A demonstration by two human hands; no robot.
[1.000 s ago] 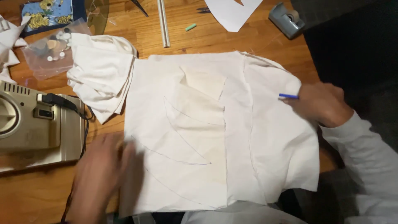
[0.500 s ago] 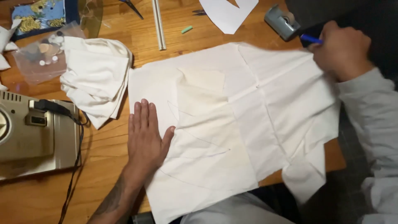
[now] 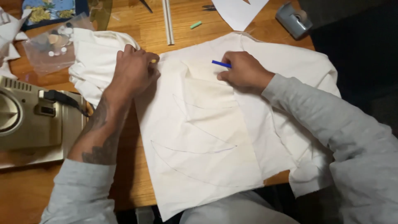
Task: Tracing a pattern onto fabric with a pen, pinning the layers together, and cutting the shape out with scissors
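A large piece of cream fabric (image 3: 207, 137) with curved pen lines drawn on it lies spread over the wooden table (image 3: 141, 29). My left hand (image 3: 134, 72) presses down on the fabric's upper left corner, fingers curled, with a small yellowish thing at the fingertips. My right hand (image 3: 242, 72) rests on the fabric's upper middle and holds a blue pen (image 3: 221, 64) pointing left. The fabric's right and lower edges hang off the table.
A bunched white cloth (image 3: 97, 62) lies left of my left hand. A beige sewing machine (image 3: 33, 120) with a black cord stands at the left edge. A clear bag of buttons (image 3: 54, 43), a pale rod (image 3: 168, 23), green chalk (image 3: 195, 25), white paper (image 3: 238, 10) and a grey tape dispenser (image 3: 293, 18) sit at the back.
My left hand has moved from the fabric's lower left up to its top left corner. My right hand with the pen has come from the far right corner onto the fabric's upper middle.
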